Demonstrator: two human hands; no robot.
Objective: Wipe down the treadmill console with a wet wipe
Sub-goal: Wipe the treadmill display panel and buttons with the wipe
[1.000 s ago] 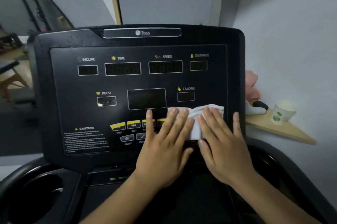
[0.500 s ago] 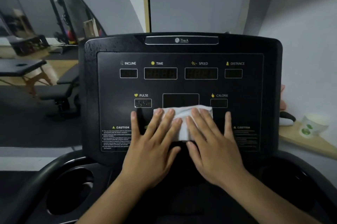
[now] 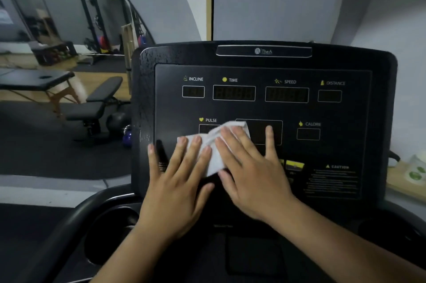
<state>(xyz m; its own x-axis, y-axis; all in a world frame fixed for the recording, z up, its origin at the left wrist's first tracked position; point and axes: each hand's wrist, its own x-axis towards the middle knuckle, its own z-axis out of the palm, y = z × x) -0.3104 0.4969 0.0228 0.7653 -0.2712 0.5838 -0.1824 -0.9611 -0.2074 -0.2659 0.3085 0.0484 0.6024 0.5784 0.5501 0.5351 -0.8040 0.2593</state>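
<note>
Two flat, straight-fingered hands, left hand (image 3: pixel 182 181) and right hand (image 3: pixel 251 167), pressed the wet wipe (image 3: pixel 213 156) on the console (image 3: pixel 345 116), nine o'clock of its centre display (image 3: pixel 258 129); limp and light, it probably needed spread-finger pressure.

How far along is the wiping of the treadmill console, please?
Midway, apparently. Droplets speckle the console's left bezel, suggesting it was wiped. The left hand and right hand press the wipe flat by the PULSE window. The display row above shows no wetness, so likely remains.

Black console panel (image 3: pixel 334 116) carries crumpled white wipe (image 3: pixel 215 164), partly over PULSE window (image 3: pixel 204 129).
</note>
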